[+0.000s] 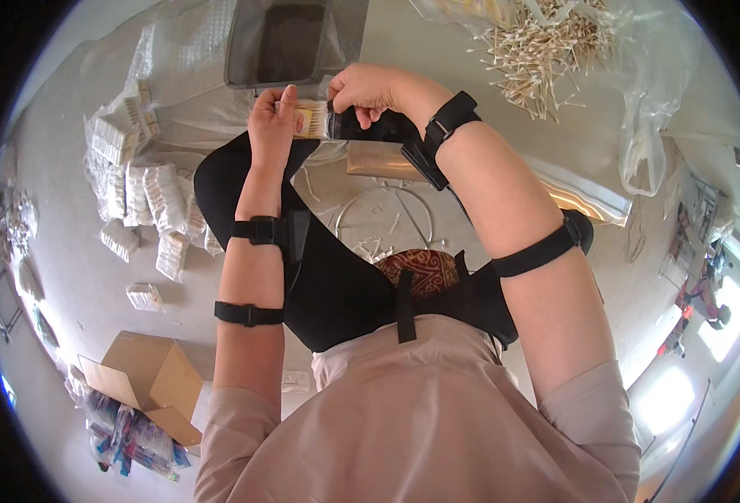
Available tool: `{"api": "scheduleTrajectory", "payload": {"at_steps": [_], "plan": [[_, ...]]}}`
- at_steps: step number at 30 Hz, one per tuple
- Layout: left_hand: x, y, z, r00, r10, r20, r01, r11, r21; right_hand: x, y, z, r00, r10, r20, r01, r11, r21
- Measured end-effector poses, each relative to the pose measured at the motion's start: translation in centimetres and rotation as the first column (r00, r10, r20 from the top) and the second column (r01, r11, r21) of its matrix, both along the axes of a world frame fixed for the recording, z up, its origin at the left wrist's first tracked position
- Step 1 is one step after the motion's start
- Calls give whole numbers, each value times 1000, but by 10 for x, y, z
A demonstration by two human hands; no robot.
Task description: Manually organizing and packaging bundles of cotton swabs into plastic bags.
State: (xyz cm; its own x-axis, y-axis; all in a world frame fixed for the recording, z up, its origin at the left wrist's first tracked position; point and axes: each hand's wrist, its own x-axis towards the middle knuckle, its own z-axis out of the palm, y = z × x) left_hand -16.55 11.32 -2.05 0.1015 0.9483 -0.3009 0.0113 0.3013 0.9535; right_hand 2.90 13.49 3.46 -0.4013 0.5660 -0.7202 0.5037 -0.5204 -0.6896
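Observation:
A small clear packet of cotton swabs, with a yellowish label at one end, lies between my two hands, above my knees at the table's near edge. My left hand grips its left end, thumb pointing up. At its right end my right hand is closed, thumb and forefinger pinched at the packet's edge; its other fingers are curled under. The swabs' tips line up inside the packet. A heap of loose cotton swabs is spread on the table to the right of my hands.
A grey plastic bin stands just beyond my left hand. Stacks of filled swab packs lie at the left. An open cardboard box sits on the floor at lower left. A clear plastic bag hangs over the table's right edge.

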Motion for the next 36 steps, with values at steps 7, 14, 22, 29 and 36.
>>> {"api": "scheduleTrajectory", "payload": {"at_steps": [7,14,22,29,36], "plan": [[-3,4,0,998,-34,44,38,995,-96,-2,-1,0,1000,-10,13,9,1000,25],[-4,4,0,997,-26,66,34,992,-124,-2,-4,-2,999,-53,-11,53,998,27],[-6,5,-8,982,-22,189,51,988,-149,-1,-1,-5,998,-65,20,65,998,0],[-13,3,-5,976,-26,217,61,985,-158,-4,-5,0,994,-105,-20,105,994,-18],[-16,3,1,957,-71,281,128,973,-191,-2,-7,-2,989,-124,-81,124,992,-3]]}}
